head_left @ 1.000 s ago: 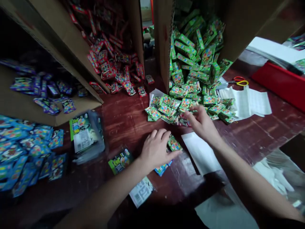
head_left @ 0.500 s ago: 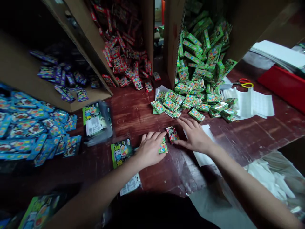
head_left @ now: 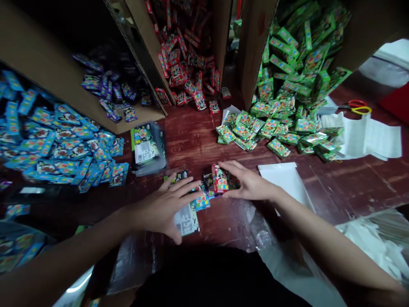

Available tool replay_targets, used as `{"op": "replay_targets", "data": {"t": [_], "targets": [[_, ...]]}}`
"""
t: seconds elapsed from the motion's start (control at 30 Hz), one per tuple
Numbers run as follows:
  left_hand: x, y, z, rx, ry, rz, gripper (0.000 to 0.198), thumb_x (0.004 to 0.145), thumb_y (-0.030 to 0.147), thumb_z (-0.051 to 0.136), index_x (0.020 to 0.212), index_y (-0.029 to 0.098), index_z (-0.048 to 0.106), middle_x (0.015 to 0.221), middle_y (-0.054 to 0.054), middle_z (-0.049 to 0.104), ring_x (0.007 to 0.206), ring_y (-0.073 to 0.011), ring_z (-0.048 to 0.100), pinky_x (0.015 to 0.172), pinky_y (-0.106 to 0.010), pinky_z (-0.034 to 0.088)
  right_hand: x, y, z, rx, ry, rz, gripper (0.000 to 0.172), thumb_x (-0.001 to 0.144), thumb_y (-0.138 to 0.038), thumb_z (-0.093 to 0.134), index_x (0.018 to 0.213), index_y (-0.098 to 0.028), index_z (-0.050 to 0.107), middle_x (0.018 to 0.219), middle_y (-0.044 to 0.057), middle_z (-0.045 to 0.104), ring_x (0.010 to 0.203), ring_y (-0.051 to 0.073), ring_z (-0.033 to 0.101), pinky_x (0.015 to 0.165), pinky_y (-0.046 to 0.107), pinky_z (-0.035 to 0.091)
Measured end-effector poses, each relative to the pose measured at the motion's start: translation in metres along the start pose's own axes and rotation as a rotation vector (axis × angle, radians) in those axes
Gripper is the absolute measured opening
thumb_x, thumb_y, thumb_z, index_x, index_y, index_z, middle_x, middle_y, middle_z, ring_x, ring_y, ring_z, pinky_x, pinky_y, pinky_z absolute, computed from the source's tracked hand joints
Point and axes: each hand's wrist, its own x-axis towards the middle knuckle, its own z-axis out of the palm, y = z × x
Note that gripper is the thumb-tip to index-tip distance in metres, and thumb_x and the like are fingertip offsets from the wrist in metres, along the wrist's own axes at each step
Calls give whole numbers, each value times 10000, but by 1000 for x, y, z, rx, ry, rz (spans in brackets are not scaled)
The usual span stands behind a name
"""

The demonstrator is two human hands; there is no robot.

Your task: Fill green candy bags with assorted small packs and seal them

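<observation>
Clamping a red packet between thumb and fingers of the right hand, at the middle of the bench, just beside a blue packet, spreading the left hand with fingers apart over a printed bag, near loose green packets.

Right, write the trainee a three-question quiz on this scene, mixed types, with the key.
1. Multiple choice: which hand has its thumb and fingertips at the red packet in front of the person? A) left B) right
2. True or false: the left hand is holding the scissors.
3. Fill in: the packets in the leftmost carton are mostly ____.

Key:
1. B, the right hand.
2. False; the scissors lie toward the right side of the table.
3. Purple.
</observation>
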Motion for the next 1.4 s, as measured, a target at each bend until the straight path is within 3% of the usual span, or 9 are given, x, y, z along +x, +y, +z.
{"op": "replay_targets", "data": {"t": [0.13,0.3,0.5,0.6,0.7,0.9,1.0,1.17,1.4], "targets": [[-41,-13,-6,136,-116,14,1205,580,432,889,1592,299,248,1680,-140,186,1541,-410,163,1214,-653,-9,18,12,14,-164,-152,-13,870,803,-412,755,1528,-135,363,1394,202,519,1341,354,483,1203,602,283],[-35,-19,5,264,26,118,855,784,42,631,1538,350,368,1639,-65,337,1514,-275,315,1250,-549,136,15,13,1,-354,-223,-2,803,774,-419,744,1462,-137,441,1299,174,573,1295,369,512,1218,620,231],[-42,-17,25,270,84,74,675,850,126,625,1483,307,471,1468,-68,574,1390,-291,482,1208,-537,233,3,10,6,-491,-249,95,925,774,-599,731,1491,-106,418,1368,202,560,1371,404,450,1234,630,179],[-51,-6,24,212,67,-26,764,798,259,727,1506,282,440,1411,-102,604,1311,-330,520,1180,-548,252,9,1,21,-452,-211,33,1164,733,-832,620,1605,-180,210,1615,194,328,1484,423,287,1225,673,115],[-56,9,20,118,41,-121,892,728,376,797,1520,241,410,1382,-128,596,1235,-357,537,1140,-566,295,25,-16,47,-443,-170,-51,1121,729,-898,529,1612,-288,205,1697,134,150,1528,446,157,1203,710,70],[-83,30,30,3,94,-376,794,713,377,780,1425,183,489,1334,-160,577,1182,-359,540,1032,-509,446,50,-41,95,-410,-84,-28,839,896,-742,488,1547,-223,393,1608,164,372,1442,428,338,1186,664,236],[-103,37,40,11,173,-539,726,730,375,743,1384,182,495,1297,-163,576,1145,-361,554,983,-522,482,50,-39,102,-387,-21,8,712,945,-582,530,1507,-152,451,1480,192,510,1313,393,474,1130,577,387],[-102,44,51,-8,298,-712,725,735,394,732,1368,153,473,1249,-164,575,1118,-369,557,959,-540,509,42,-35,99,-260,93,-32,705,908,-388,594,1532,-138,382,1476,208,491,1286,366,519,1096,554,448],[-68,41,58,-79,344,-629,771,782,411,735,1437,139,432,1326,-165,549,1194,-364,521,1074,-546,437,21,-44,92,-165,-184,-192,839,919,-415,603,1608,-152,203,1593,178,403,1445,327,425,1157,533,416]]}}
